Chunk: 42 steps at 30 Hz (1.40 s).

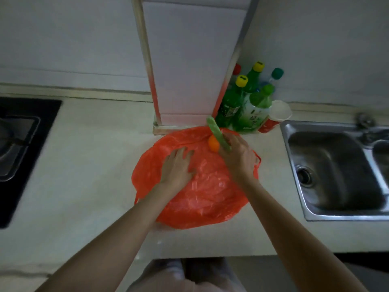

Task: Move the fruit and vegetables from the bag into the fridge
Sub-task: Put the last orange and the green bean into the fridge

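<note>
Two things sit in my right hand (pixel 236 155), a long green pod-like vegetable (pixel 219 134) and a small orange fruit (pixel 213 144), and my fingers curl round them so closely that I cannot see how much of either lies under my palm or exactly which finger clamps which. The vegetable sticks up and away from my knuckles toward the back of the counter; the fruit shows only as a round patch beside it, at the far edge of the red plastic bag (pixel 195 186). My left hand (pixel 177 167) lies flat on the bag with fingers spread and straight, pressing the thin plastic down. The bag is crumpled and nearly flat, and whether anything else is inside it I cannot tell. It lies in the middle of the pale counter (pixel 84 165), close to the front edge. Behind it a white box-shaped column (pixel 189 70) rises out of the top of the view, its upper part cut off. Just right of that, at the back of the counter, stands a cluster of green bottles (pixel 242 102) with yellow, green and red caps, their labels too blurred to read, and a red-and-white paper cup (pixel 275 116) touching them. A steel sink (pixel 336 169) fills the counter's right end, cut off at the frame edge, with only part of a tap (pixel 364 120) visible. At the left end a black hob (pixel 23 144) is half out of view. The lighting is dim and the walls plain.
</note>
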### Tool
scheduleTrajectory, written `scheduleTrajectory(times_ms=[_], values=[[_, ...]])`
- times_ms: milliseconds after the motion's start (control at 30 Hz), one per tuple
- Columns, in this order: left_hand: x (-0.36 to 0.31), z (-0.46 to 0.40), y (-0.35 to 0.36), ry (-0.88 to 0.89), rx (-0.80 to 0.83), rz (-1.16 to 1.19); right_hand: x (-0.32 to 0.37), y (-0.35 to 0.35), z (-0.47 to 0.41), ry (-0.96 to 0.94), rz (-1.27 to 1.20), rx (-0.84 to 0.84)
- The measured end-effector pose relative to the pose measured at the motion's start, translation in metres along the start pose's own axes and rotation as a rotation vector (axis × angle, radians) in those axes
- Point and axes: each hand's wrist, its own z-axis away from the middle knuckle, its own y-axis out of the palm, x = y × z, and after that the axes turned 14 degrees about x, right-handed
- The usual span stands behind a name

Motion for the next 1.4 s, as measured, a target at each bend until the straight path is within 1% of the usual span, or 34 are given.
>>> scheduleTrajectory(times_ms=[100, 167, 267, 333, 467, 567, 733, 833, 933, 1100, 1233, 1333, 1400], values=[[-0.02, -0.032, 0.003, 0.12, 0.018, 0.008, -0.015, -0.023, 0.017, 0.086, 0.005, -0.018], [-0.032, -0.053, 0.009, 0.165, 0.03, 0.006, -0.026, -0.031, 0.028, 0.118, 0.027, -0.04], [-0.046, -0.081, 0.018, 0.141, 0.06, -0.051, -0.04, -0.038, 0.041, 0.186, 0.011, -0.051], [-0.05, -0.094, 0.024, 0.111, 0.05, -0.042, -0.048, -0.038, 0.048, 0.207, 0.009, -0.05], [-0.053, -0.111, 0.033, 0.035, 0.049, 0.001, -0.06, -0.033, 0.056, 0.18, 0.01, -0.05], [-0.052, -0.12, 0.036, 0.023, 0.048, 0.04, -0.066, -0.027, 0.057, 0.173, -0.009, -0.02], [-0.056, -0.127, 0.044, 0.018, -0.045, 0.119, -0.073, -0.024, 0.057, 0.129, 0.021, -0.008], [-0.06, -0.12, 0.052, 0.005, -0.117, 0.191, -0.078, -0.025, 0.06, 0.109, 0.029, -0.006], [-0.06, -0.106, 0.058, -0.02, -0.155, 0.252, -0.081, -0.027, 0.061, 0.08, -0.005, 0.005], [-0.053, -0.061, 0.059, -0.008, -0.262, 0.376, -0.079, -0.022, 0.057, 0.037, -0.061, 0.058], [-0.046, -0.019, 0.055, -0.025, -0.347, 0.38, -0.064, -0.012, 0.052, -0.029, -0.106, 0.098], [-0.035, 0.015, 0.051, -0.088, -0.41, 0.366, -0.044, -0.004, 0.05, -0.136, -0.133, 0.123], [-0.022, 0.041, 0.048, -0.145, -0.459, 0.349, -0.027, 0.001, 0.051, -0.189, -0.166, 0.179]])
